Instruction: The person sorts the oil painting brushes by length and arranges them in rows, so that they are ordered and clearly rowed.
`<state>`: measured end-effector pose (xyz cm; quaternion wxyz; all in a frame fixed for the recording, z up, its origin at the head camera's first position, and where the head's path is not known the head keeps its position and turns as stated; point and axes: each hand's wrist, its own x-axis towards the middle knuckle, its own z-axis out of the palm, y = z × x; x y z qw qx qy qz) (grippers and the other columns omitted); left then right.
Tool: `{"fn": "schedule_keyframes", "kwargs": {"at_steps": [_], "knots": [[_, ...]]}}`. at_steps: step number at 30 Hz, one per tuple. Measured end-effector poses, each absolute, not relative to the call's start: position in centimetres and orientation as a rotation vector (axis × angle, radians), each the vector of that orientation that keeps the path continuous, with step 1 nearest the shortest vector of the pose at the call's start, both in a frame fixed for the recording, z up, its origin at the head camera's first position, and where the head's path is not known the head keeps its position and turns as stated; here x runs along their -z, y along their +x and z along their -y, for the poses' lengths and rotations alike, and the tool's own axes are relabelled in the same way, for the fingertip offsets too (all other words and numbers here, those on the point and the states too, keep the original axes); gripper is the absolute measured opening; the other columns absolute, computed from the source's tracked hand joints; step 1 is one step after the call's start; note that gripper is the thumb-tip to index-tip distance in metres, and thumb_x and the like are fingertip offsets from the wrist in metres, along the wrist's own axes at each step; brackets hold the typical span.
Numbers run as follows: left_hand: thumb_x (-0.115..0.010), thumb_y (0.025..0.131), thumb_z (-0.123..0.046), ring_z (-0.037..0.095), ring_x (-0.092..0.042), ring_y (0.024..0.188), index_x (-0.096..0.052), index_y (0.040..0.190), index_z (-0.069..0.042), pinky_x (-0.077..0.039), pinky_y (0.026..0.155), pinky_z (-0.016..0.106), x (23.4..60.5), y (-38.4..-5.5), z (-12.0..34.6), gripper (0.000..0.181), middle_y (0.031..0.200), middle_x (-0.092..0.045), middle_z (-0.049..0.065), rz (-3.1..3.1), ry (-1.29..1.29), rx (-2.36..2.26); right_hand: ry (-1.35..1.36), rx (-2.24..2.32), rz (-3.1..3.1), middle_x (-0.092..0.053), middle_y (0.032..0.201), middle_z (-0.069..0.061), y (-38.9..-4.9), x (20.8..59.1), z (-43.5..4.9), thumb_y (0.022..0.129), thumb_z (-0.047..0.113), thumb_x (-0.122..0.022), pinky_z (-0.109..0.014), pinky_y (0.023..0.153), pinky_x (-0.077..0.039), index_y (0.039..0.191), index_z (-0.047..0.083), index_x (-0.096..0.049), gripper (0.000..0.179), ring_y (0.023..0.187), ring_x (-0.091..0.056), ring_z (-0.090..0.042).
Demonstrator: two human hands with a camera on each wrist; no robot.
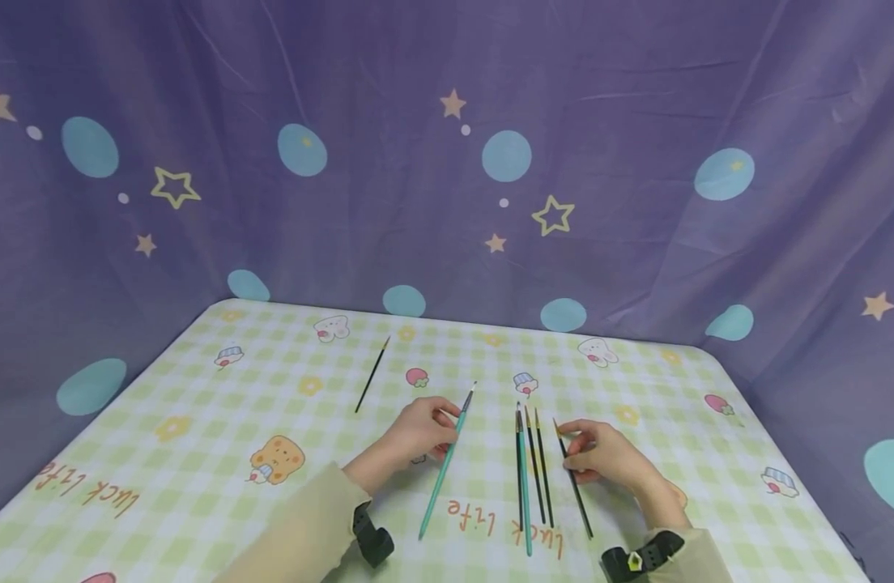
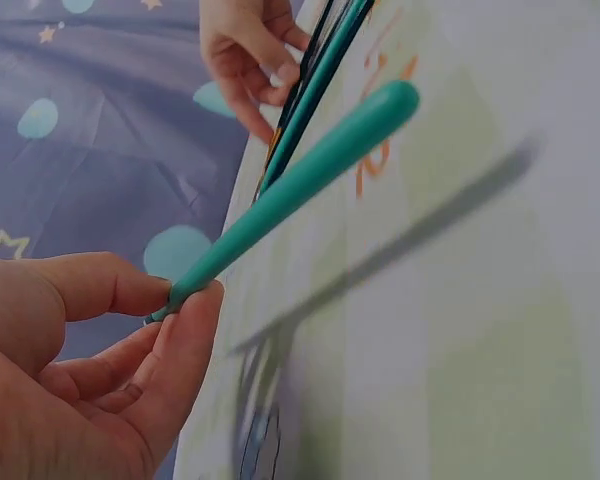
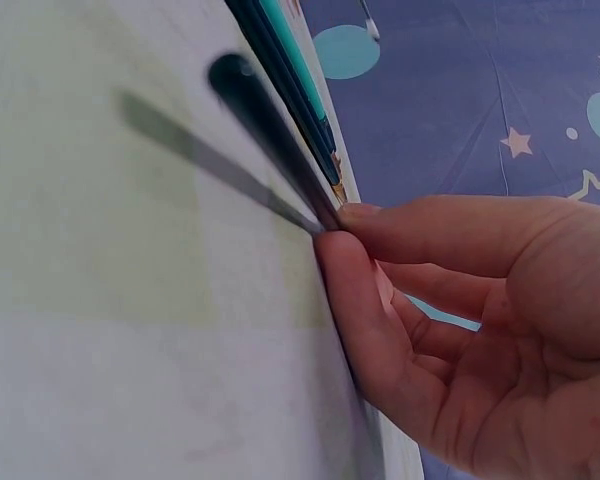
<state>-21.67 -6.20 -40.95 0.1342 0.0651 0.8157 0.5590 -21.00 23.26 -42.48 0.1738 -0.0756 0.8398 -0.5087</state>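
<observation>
My left hand [image 1: 421, 429] pinches a teal paintbrush [image 1: 438, 484] between thumb and fingers, bristles pointing away from me. In the left wrist view its handle end [image 2: 330, 170] is raised over the cloth and casts a shadow. My right hand [image 1: 602, 450] pinches a black paintbrush [image 1: 580, 504] close to its bristle end. The right wrist view shows that brush's dark handle [image 3: 265, 125] tilted up, its shadow beside it. Between the hands, several brushes lie side by side: another teal paintbrush [image 1: 525, 502] and black ones, such as a black paintbrush [image 1: 545, 478].
A lone black paintbrush [image 1: 372, 374] lies farther back on the left. All of this is on a table with a green-checked cloth [image 1: 199, 486] printed with cartoons. A purple curtain [image 1: 418, 194] with stars and dots hangs behind the table's far edge.
</observation>
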Motion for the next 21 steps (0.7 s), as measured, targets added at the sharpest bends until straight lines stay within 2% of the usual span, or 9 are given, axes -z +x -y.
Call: {"fn": "schedule_keyframes", "kwargs": {"at_steps": [8, 16, 21], "knots": [[-0.059, 0.078, 0.000, 0.018, -0.059, 0.057, -0.058, 0.108, -0.002, -0.053, 0.051, 0.033, 40.7, -21.1, 9.3, 0.030, 0.083, -0.056, 0.011, -2.389, 0.113, -1.597, -0.229, 1.439, -2.390, -0.054, 0.080, -0.009, -20.9, 42.2, -23.1, 0.076, -0.001, -0.066, -0.033, 0.056, -0.055, 0.125, -0.009, -0.045, 0.053, 0.065, -0.059, -0.016], [-0.060, 0.077, 0.001, 0.018, -0.058, 0.054, -0.058, 0.107, -0.001, -0.052, 0.051, 0.032, 40.9, -20.8, 11.1, 0.030, 0.081, -0.055, 0.011, -2.446, 0.122, -1.575, -0.221, 1.432, -2.406, -0.055, 0.077, -0.009, -20.7, 42.0, -23.3, 0.077, -0.001, -0.065, -0.033, 0.057, -0.055, 0.125, -0.008, -0.046, 0.052, 0.064, -0.059, -0.018], [-0.062, 0.076, 0.002, 0.018, -0.056, 0.054, -0.060, 0.104, -0.003, -0.051, 0.050, 0.031, 40.8, -20.0, 12.6, 0.029, 0.080, -0.053, 0.009, -2.495, 0.042, -1.524, -0.228, 1.433, -2.405, -0.056, 0.077, -0.009, -20.8, 42.2, -23.2, 0.077, 0.000, -0.066, -0.034, 0.057, -0.055, 0.124, -0.007, -0.047, 0.052, 0.063, -0.059, -0.018]]}}
